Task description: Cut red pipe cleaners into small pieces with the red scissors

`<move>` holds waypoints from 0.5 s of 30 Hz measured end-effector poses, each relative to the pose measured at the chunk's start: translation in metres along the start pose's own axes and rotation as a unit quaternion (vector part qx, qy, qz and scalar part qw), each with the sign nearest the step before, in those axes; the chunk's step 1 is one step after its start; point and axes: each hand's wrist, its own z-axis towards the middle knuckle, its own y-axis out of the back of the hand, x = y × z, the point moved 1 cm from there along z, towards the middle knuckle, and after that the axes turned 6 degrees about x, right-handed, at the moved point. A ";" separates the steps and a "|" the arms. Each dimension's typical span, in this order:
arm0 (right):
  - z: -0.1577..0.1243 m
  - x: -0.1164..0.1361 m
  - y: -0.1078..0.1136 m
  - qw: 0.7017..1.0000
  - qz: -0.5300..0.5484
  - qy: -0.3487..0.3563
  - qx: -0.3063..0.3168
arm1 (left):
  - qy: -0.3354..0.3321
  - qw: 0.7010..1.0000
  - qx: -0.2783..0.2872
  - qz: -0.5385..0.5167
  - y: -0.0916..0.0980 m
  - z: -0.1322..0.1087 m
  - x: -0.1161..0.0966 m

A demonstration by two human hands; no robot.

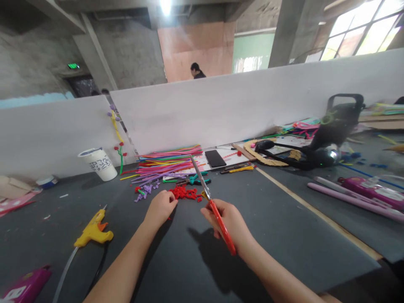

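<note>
My right hand [229, 223] is closed around the red handles of a pair of scissors [208, 198], whose closed blades point up and away toward a pile of pipe cleaners. My left hand [160, 207] is curled into a loose fist on the dark table, its fingers at the edge of a small heap of red cut pieces [184, 192]; what it pinches, if anything, is hidden. A small heap of purple cut pieces [145, 190] lies just left of the red ones. Long multicoloured pipe cleaners [167, 162] lie in a bundle behind them.
A yellow glue gun [94, 230] lies at the left with its cable. A white paper cup [98, 164], a black phone [215, 158], teal scissors [197, 179] and a black machine [331, 134] stand further back. White partition boards [221, 109] wall the table. A person stands far behind.
</note>
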 end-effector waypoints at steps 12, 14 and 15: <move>-0.001 -0.003 0.001 0.999 0.043 -0.004 0.021 | 0.053 0.945 0.133 -0.293 0.006 -0.015 -0.026; -0.001 -0.003 0.000 0.997 0.064 -0.010 0.031 | 0.022 0.910 0.165 -0.380 0.009 -0.034 -0.035; -0.002 -0.003 -0.001 0.996 0.077 -0.012 0.039 | 0.013 0.891 0.180 -0.417 0.010 -0.044 -0.039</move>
